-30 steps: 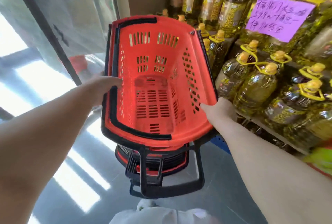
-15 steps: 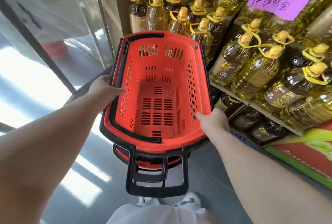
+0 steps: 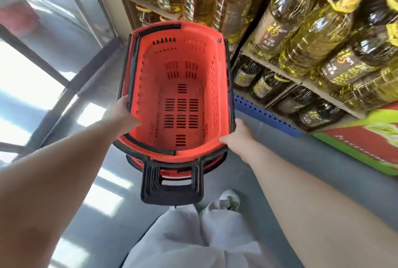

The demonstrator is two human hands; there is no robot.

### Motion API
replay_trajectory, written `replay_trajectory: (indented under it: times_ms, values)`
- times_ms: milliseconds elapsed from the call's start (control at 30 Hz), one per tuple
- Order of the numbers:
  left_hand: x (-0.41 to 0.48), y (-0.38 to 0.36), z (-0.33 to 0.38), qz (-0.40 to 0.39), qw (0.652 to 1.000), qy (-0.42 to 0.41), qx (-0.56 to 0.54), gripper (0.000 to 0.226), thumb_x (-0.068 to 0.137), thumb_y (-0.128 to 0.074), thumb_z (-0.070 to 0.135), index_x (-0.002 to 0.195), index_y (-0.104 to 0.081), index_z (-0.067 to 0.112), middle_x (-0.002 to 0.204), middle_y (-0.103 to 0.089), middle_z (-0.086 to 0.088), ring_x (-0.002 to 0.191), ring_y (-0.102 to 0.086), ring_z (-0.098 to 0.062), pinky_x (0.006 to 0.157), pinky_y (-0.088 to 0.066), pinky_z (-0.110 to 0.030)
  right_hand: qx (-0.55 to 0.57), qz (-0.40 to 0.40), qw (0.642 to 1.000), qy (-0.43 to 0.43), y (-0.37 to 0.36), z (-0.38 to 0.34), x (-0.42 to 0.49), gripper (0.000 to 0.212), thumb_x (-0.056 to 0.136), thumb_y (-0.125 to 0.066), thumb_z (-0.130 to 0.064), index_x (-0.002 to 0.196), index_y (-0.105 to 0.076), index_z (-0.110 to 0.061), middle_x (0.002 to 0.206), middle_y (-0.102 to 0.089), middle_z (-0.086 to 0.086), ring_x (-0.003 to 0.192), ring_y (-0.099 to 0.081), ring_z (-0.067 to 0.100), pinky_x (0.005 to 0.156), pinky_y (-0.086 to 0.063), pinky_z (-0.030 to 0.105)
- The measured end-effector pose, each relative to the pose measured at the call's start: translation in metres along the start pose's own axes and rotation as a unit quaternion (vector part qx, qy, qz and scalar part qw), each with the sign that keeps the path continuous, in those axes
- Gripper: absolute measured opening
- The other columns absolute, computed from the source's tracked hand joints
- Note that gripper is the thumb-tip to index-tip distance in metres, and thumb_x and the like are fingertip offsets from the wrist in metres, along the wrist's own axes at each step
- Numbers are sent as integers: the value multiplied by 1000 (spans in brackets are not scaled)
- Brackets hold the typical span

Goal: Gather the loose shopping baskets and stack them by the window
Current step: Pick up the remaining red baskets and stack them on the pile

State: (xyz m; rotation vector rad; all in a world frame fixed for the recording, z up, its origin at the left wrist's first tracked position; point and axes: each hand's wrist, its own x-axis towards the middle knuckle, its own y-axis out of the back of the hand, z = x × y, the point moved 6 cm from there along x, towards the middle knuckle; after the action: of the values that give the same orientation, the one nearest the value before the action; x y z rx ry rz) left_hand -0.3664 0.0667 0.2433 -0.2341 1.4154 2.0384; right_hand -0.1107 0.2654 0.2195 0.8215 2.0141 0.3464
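Trousers (image 3: 193, 237): white, at the lower edge of the view; one pale shoe (image 3: 229, 199) shows past them on the floor (image 3: 290, 171), which is grey and glossy with bright patches of daylight on the left.

Handles (image 3: 172, 194): black, rectangular, several nested closely one inside another, jutting toward the person from the near end of the baskets.

Stack of baskets (image 3: 212, 163): red with black rims, only the near edges visible beneath the top one.

Top basket (image 3: 215, 87): red, slotted walls and bottom, black trim along its rim, nothing inside. It sits in the stack; whether fully seated cannot be told. The stack lies between the window on the left and the shelves on the right, close to both.

Left hand (image 3: 122, 115): grips the left rim of the top basket, thumb over the edge.

Right hand (image 3: 237, 136): grips the right rim near the closest corner, thumb lying on the red edge.

Window (image 3: 32, 69): glass panes in dark framing, left side, very bright.

Shelves (image 3: 277, 74): right side, several tiers, blue perforated base.

Oil bottles (image 3: 301, 37): large, yellow-capped, with yellow carry loops, packed on every tier.

Box (image 3: 366, 145): red and green, on the floor at far right.
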Motion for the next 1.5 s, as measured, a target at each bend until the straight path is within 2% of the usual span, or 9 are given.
replay_trajectory:
  times_ms: [200,267,400,567,733,900,1067,1233,1500]
  values:
    - [-6,-37,7,-43,993,-22,109,76,76,-67,27,145,-34,23,143,-44,-14,120,-52,-35,93,-49,-44,0,-31,999,13,0,18,-9,70,78,-67,-14,139,-33,-15,134,-50,8,96,-47,14,80,-36,25]
    - [-14,-46,23,-49,992,-30,110,80,79,-66,28,149,-27,23,151,-35,-11,125,-50,-35,97,-48,-44,-15,-12,1000,14,12,24,-9,70,79,-66,-18,140,-32,-14,140,-44,9,111,-49,20,86,-36,28]
    - [-42,-59,74,-48,993,-81,76,73,81,-63,25,147,-32,24,146,-42,-9,108,-61,-30,77,-53,-32,-14,38,999,21,48,40,-20,66,82,-63,-23,140,-32,-16,145,-38,7,127,-42,27,96,-38,35]
    - [-99,-85,170,-40,979,-182,76,64,81,-61,23,142,-41,23,130,-57,-11,104,-61,-28,75,-46,-27,-12,131,991,31,131,86,-53,55,86,-61,-26,135,-38,-19,140,-43,4,111,-53,24,69,-42,25]
    - [-184,-145,284,-74,954,-287,37,62,82,-60,22,141,-42,23,126,-60,-7,69,-61,-16,56,-48,-25,10,242,970,14,240,166,-106,46,84,-60,-32,127,-46,-22,127,-54,0,96,-55,21,72,-36,26]
    - [-294,-240,401,-129,903,-408,34,61,83,-64,25,140,-43,26,132,-60,-3,109,-62,-24,80,-56,-32,54,335,941,-16,337,272,-166,46,81,-64,-33,123,-52,-19,124,-58,2,104,-56,23,76,-37,25]
    - [-398,-321,500,-213,853,-477,3,55,81,-66,25,134,-51,28,112,-65,-2,85,-64,-16,76,-59,-34,100,409,904,-76,414,374,-229,47,81,-65,-30,123,-52,-13,125,-59,10,112,-54,27,89,-40,31]
    - [-484,-395,586,-253,787,-561,43,55,83,-65,23,136,-50,25,129,-59,1,101,-64,-29,80,-54,-34,159,462,864,-120,469,461,-271,45,83,-63,-25,124,-52,-11,127,-56,9,113,-54,24,94,-40,32]
    - [-534,-516,721,-283,714,-631,107,53,84,-63,23,135,-50,20,135,-58,-3,118,-57,-23,97,-42,-28,220,505,814,-185,572,560,-237,40,83,-61,-28,121,-54,-18,123,-57,0,88,-55,12,75,-39,21]
